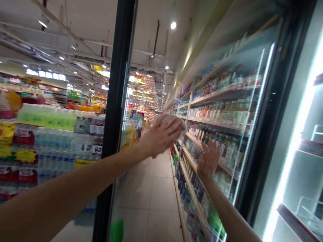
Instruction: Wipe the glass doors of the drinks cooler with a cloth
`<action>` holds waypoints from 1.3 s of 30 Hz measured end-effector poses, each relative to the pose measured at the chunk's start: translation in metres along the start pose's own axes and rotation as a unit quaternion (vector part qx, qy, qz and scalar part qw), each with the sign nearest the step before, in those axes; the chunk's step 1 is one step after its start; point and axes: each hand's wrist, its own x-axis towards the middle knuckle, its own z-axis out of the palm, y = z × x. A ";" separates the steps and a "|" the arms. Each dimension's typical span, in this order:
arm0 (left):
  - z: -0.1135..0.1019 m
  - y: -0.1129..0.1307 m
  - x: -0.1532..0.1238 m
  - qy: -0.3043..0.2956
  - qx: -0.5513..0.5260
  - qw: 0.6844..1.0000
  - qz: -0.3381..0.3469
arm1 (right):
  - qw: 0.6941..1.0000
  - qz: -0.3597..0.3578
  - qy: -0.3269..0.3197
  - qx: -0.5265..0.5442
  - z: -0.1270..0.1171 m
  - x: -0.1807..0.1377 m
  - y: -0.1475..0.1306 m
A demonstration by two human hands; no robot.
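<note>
My left hand point(163, 136) is stretched forward over the glass door point(148, 188), fingers closed on a pale, crumpled cloth point(180, 125). The cloth lies flat under the fingers and appears pressed to the glass; blur hides its edges. To the right and lower, my right hand point(209, 160) is raised with its fingers apart and nothing in it. It is close to the glass, but whether it touches cannot be made out. The door's black frame point(114, 97) runs down beside my left forearm.
Bottled drinks on shelves point(227, 111) show in the glass on the right. A lit cooler interior point(290, 168) with wire racks stands at the far right. Stacked drink packs point(55, 144) are at the left. A green object point(116, 230) shows low by the frame, above the tiled floor point(136, 218).
</note>
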 end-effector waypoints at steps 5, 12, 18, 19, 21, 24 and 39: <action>0.000 0.003 -0.002 -0.018 -0.015 0.993 0.119 | 1.000 0.007 -0.014 -0.001 -0.001 0.000 0.000; 0.005 0.009 0.010 -0.028 -0.031 0.986 0.164 | 1.000 0.002 -0.004 -0.002 -0.001 0.000 0.000; 0.007 0.012 0.023 0.024 0.007 0.998 -0.056 | 1.000 0.004 -0.005 -0.004 -0.001 -0.001 0.002; 0.009 0.016 0.021 0.027 0.003 0.999 -0.026 | 1.000 0.002 -0.005 -0.002 -0.001 -0.001 0.002; 0.012 0.024 0.014 0.012 -0.026 0.992 0.123 | 1.000 0.003 -0.008 -0.001 -0.001 -0.002 0.002; 0.009 0.016 0.007 -0.007 -0.032 0.987 0.157 | 1.000 0.001 -0.012 0.003 0.000 -0.003 0.003; -0.021 -0.016 -0.050 0.006 0.060 0.986 -0.158 | 1.000 -0.005 0.005 0.016 0.001 -0.002 0.003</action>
